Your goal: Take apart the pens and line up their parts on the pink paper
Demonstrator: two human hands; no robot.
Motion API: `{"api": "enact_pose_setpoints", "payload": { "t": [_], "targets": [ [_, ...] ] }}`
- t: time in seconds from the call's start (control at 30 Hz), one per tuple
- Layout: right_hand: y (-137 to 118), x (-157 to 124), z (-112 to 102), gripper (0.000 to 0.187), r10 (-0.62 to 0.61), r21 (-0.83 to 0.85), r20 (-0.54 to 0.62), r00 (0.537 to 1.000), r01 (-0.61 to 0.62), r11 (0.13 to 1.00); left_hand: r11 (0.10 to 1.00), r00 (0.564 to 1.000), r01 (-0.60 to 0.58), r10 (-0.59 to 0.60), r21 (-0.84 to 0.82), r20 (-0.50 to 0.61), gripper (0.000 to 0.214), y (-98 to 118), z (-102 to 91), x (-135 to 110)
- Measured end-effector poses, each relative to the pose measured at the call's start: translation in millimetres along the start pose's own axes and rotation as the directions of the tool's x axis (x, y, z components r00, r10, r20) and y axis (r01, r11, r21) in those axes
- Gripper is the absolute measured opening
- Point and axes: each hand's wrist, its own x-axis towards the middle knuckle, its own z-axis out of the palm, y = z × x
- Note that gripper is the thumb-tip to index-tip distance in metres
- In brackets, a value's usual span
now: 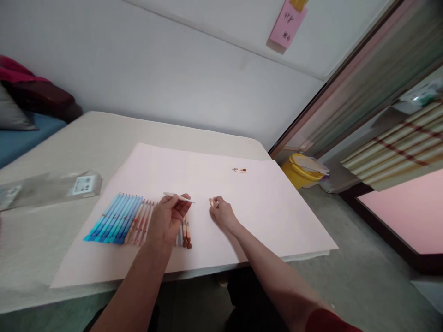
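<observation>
My left hand (168,217) is closed on a slim white pen (168,194), held nearly level above the pink sheet (263,226), its thin tip pointing right. Close by, my right hand (224,213) pinches a small pale piece (211,202), perhaps a pen cap; the fingers hide most of it. Beneath and left of my left hand lies a row of pens: blue ones (116,216) at the left, brownish-pink ones (137,222) beside them, and brown-ended ones (187,233) at the right. My left hand and forearm cover part of the row.
Near the far right of the sheet lie small pen parts (239,169). A clear plastic sleeve (51,189) with a label rests on the cream tablecloth (114,127). A yellow bucket (299,170) stands on the floor beyond the right edge, and a wall rises behind the table.
</observation>
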Motion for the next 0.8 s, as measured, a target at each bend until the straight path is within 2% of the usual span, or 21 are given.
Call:
{"api": "enact_pose_setpoints", "payload": {
  "t": [0.1, 0.23, 0.47, 0.67, 0.8],
  "targets": [
    [-1.0, 6.1, 1.0, 0.038, 0.014, 0.016, 0.023, 1.0, -0.014, 1.0, 1.0, 1.0, 0.004, -0.004, -0.007, 0.001, 0.014, -0.2, -1.6, 0.7],
    [-4.9, 12.7, 0.1, 0.041, 0.007, 0.032, 0.053, 0.999, -0.008, 0.999, 1.0, 1.0, 0.001, -0.001, -0.013, 0.01, 0.013, -1.0, -2.6, 2.7],
    [-10.7, 16.7, -2.2, 0.041, 0.044, 0.016, 0.09, 0.995, -0.046, 0.999, 1.0, 1.0, 0.011, -0.011, -0.018, 0.0, 0.015, 0.0, -0.9, 2.7],
    [-14.9, 17.9, -1.6, 0.032, 0.056, -0.011, 0.102, 0.993, -0.055, 0.998, 1.0, 1.0, 0.013, -0.013, -0.01, 0.01, 0.014, -0.5, -0.9, 1.7],
    [-20.4, 12.3, -4.5, 0.034, -0.036, 0.028, 0.06, 0.998, 0.035, 0.999, 1.0, 1.0, 0.011, -0.011, -0.016, 0.007, 0.014, -0.5, -2.4, 2.9]
  ]
}}
